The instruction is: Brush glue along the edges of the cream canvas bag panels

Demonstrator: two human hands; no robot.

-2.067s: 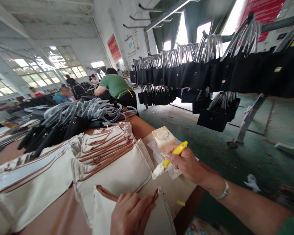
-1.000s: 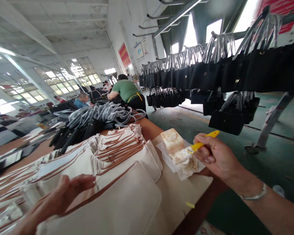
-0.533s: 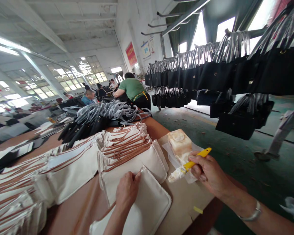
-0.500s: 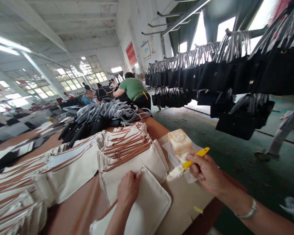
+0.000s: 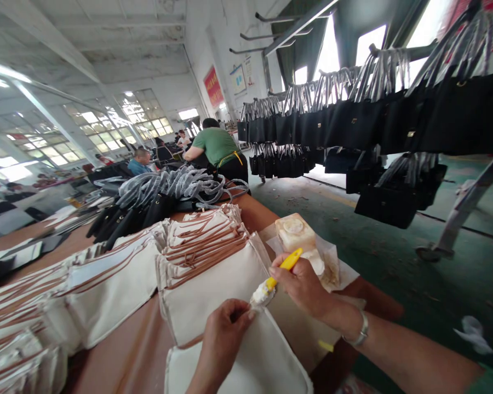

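My right hand (image 5: 304, 282) grips a yellow-handled brush (image 5: 286, 266), its bristles thick with white paste. The bristle end is at the upper edge of a cream bag piece (image 5: 271, 358) with a raised seam around its border. My left hand (image 5: 225, 334) pinches that same edge between thumb and fingers, just left of the bristles. Behind it leans a stack of cream bag pieces (image 5: 207, 279) with brown edges. A yellowed plastic container (image 5: 296, 232) with white paste at its front stands beyond my right hand.
More cream pieces (image 5: 110, 306) lie in rows at left. Black bags (image 5: 125, 219) with wrapped handles (image 5: 176, 183) are piled farther back. Black bags hang on a rack (image 5: 365, 126) at right. A person in a green shirt (image 5: 217, 145) bends over the table ahead.
My right hand has brought the brush leftward from beside the container to the cream piece's edge. My left hand has shifted slightly right and now pinches that edge. The view has turned slightly.
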